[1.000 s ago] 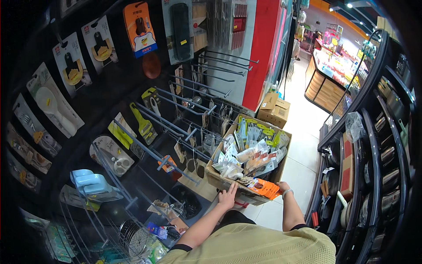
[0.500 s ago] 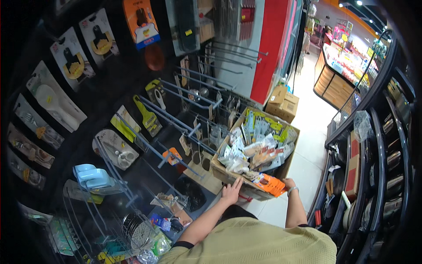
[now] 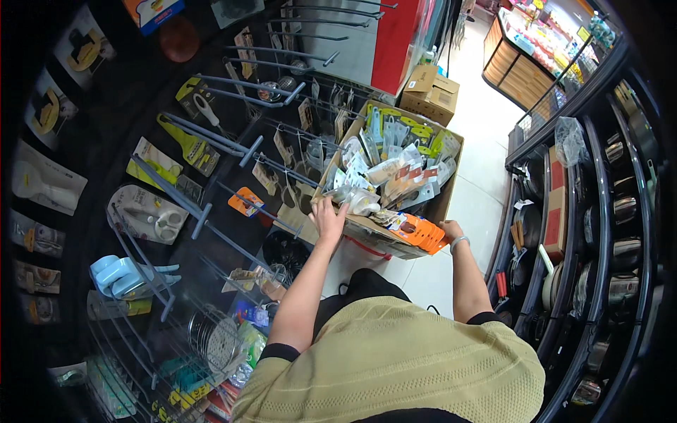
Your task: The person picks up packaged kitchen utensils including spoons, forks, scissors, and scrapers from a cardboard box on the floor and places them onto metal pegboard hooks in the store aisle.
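Observation:
An open cardboard box (image 3: 390, 242) full of packaged kitchen tools stands in front of me. My left hand (image 3: 329, 221) is at its near left corner, the fingers bent over the rim and the thumb toward the contents. My right hand (image 3: 452, 231) is closed on the near right corner, beside a row of orange-carded packages (image 3: 421, 233) along the near side. Clear-wrapped packages (image 3: 405, 176) fill the middle of the box. Green-carded tools (image 3: 422, 134) lie toward its far end.
On the left, a dark display wall carries long metal hooks (image 3: 233, 146), some jutting close to the box, and light blue scoops (image 3: 123, 275). A smaller carton (image 3: 430, 95) sits beyond the box. Shelves of pans (image 3: 557, 271) line the right side, across a tiled aisle (image 3: 472, 204).
My left hand has moved from the near side of the box to its near left corner. The right hand stays on its corner. My view has shifted, and more of my torso shows.

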The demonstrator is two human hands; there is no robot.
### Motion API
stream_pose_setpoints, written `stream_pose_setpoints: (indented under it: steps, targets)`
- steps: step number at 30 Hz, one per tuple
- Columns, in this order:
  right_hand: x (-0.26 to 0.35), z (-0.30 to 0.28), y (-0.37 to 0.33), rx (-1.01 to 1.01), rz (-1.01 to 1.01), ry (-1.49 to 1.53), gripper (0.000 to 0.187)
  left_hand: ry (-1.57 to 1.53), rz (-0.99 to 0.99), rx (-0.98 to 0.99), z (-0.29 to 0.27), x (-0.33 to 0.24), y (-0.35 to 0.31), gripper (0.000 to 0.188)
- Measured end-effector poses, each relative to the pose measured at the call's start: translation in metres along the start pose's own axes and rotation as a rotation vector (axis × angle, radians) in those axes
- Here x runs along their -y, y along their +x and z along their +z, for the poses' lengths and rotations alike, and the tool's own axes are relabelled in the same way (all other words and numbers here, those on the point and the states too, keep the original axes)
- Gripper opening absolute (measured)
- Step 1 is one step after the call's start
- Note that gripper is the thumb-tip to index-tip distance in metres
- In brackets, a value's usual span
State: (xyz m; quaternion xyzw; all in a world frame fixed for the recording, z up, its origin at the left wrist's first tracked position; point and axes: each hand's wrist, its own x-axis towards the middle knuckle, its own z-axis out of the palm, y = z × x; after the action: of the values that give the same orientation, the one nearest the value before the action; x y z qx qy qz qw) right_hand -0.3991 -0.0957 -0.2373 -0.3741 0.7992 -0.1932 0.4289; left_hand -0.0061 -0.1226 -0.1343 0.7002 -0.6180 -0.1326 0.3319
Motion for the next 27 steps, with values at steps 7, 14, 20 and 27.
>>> stream_pose_setpoints:
  steps: [7, 14, 20, 27]
  targets:
    - [0.015, 0.010, -0.018, 0.005, 0.071, 0.045, 0.034, 0.238, 0.034, 0.269, 0.020, 0.015, 0.001, 0.018]
    - [0.015, 0.010, -0.014, 0.006, -0.008, 0.002, 0.028, -0.138, 0.245, -0.064, 0.023, -0.015, 0.011, 0.007]
    - [0.008, -0.006, -0.013, 0.019, 0.048, 0.051, 0.029, -0.707, 0.208, -0.309, -0.041, -0.082, 0.029, 0.007]
    - [0.033, -0.044, -0.016, 0.101, 0.051, -0.397, 0.039, -0.750, 0.161, -0.400, -0.097, -0.115, 0.012, 0.007]
